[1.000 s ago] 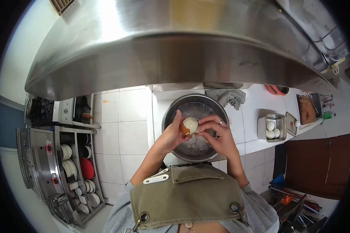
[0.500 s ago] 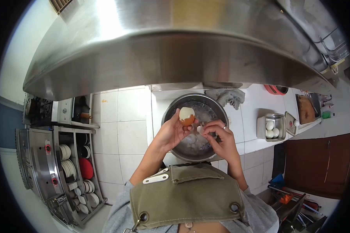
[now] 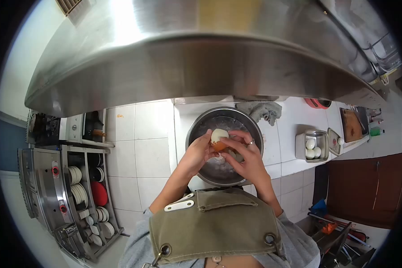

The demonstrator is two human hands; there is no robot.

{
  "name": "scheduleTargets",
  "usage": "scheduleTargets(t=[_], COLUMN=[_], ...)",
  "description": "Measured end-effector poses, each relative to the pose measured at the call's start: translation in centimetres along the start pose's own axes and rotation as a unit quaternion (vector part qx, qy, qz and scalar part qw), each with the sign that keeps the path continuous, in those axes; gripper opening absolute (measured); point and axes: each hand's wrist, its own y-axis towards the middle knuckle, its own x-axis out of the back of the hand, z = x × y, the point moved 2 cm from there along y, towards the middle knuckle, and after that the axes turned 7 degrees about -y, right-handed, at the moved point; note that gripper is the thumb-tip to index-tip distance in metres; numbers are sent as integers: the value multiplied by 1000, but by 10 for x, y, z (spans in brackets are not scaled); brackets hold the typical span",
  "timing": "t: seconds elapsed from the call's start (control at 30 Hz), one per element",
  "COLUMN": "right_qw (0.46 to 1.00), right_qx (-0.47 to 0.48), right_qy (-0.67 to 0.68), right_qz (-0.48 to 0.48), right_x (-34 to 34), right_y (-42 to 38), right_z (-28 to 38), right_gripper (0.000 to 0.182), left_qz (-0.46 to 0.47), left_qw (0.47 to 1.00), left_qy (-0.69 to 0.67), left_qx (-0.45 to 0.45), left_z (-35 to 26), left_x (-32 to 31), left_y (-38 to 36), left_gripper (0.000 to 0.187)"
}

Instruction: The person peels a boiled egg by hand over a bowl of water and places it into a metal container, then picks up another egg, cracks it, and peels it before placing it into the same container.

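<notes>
Over a large metal bowl (image 3: 195, 127), my left hand (image 3: 198, 152) holds a partly peeled egg (image 3: 219, 135). The egg's upper part is bare and white; brown-orange shell covers its lower part. My right hand (image 3: 246, 157) touches the egg's shell side with bent fingers, a ring on one of them. Water and pale bits, partly hidden by my hands, lie in the bowl. To the right, a rectangular metal container (image 3: 300, 147) holds several peeled white eggs (image 3: 310, 144).
A grey cloth (image 3: 265, 110) lies behind the bowl. A lid (image 3: 334, 141) rests beside the container, with a cutting board (image 3: 350, 125) farther right. Low overhead hangs a metal hood (image 3: 201, 67). A rack of plates (image 3: 78, 194) stands at left.
My right hand has moved left and up from beside the egg onto its shell. The egg has shifted slightly right and down with my left hand.
</notes>
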Motion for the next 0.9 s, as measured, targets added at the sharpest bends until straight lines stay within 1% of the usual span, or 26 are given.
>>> scheduleTargets(t=[0.07,0.1,0.17,0.27,0.33,0.37,0.43,0.57,0.67,0.73,0.8,0.9], right_qw=[1000,1000,1000,1000,1000,1000,999,999,998,998,999,1000], right_qx=[12,2,-7,6,0,0,-39,-32,-46,4,5,1], right_qy=[-16,-12,-8,-9,12,12,33,12,31,-32,-32,-26], right_qz=[8,7,7,-2,-14,-14,10,20,39,51,35,17], right_x=[-2,-3,-6,-8,-9,-8,-5,-2,-1,1,3,3], right_y=[1,0,-2,-4,-4,-4,-3,-2,-3,-3,-2,1], right_z=[0,-2,-6,-7,-6,-5,-1,0,-4,-2,1,8], right_gripper=[42,41,40,36,30,30,24,22,22,24,26,29], left_qz=[-2,-3,-26,-48,-48,-48,-50,-40,-46,-50,-55,-33], left_qw=[999,999,996,995,994,992,991,990,989,990,990,991], left_qy=[45,44,84,84,95,107,116,128,132,128,125,124], left_qx=[-16,-17,-30,-27,-31,-35,-40,-44,-40,-40,-40,-48], left_z=[1,0,-2,-6,-5,-5,-3,-3,-4,-4,-7,-10], left_x=[1,1,-1,-11,-10,-10,-11,-10,-13,-10,-7,-8], left_y=[0,0,-2,-7,-6,-6,-6,-6,-7,-6,-6,-8], left_gripper=[50,50,51,51,49,48,47,46,45,45,46,46])
